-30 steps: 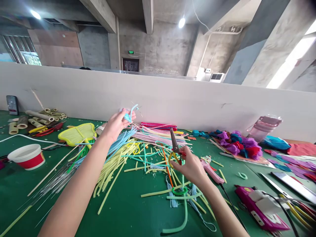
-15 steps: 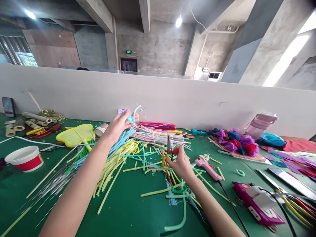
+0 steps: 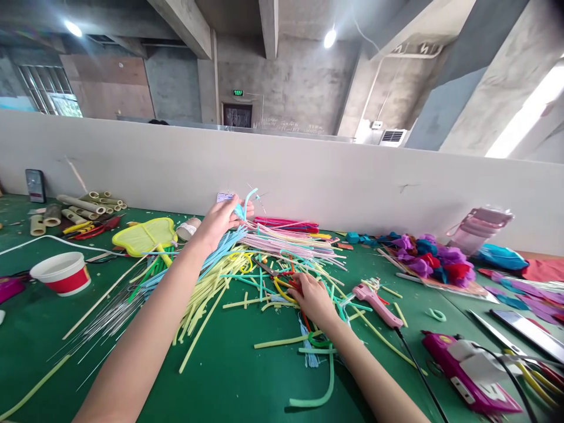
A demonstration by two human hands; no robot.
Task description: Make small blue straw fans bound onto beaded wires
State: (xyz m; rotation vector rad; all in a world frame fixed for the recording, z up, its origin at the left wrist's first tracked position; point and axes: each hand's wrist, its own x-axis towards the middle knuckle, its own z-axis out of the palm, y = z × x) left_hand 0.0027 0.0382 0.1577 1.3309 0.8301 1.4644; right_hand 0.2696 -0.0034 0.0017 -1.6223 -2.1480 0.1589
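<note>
My left hand [image 3: 222,220] is raised over the back of the pile, its fingers closed around a light-blue fuzzy pipe cleaner piece [image 3: 249,202] whose curved end sticks up. Just beyond it is a thin wire sprig with a small blue bit. My right hand [image 3: 314,299] rests low over the middle of the table, fingers on the yellow and red handles of the scissors [image 3: 278,281]. Their dark blades lie flat, pointing left across the pipe cleaners. Pale yellow pipe cleaners [image 3: 207,294], blue ones [image 3: 224,244] and pink ones [image 3: 286,242] lie under and around both hands.
To the right are a pink glue gun [image 3: 379,305], a magenta power strip [image 3: 471,370], purple and red petals [image 3: 432,252] and a pink bottle [image 3: 482,229]. To the left are a paper cup [image 3: 61,273], a yellow net-like paddle [image 3: 145,237], wires [image 3: 114,314] and bamboo tubes [image 3: 83,205].
My right hand has lowered the scissors from upright to flat, blades now pointing left. My left hand still holds the blue piece up. The view has shifted slightly left.
</note>
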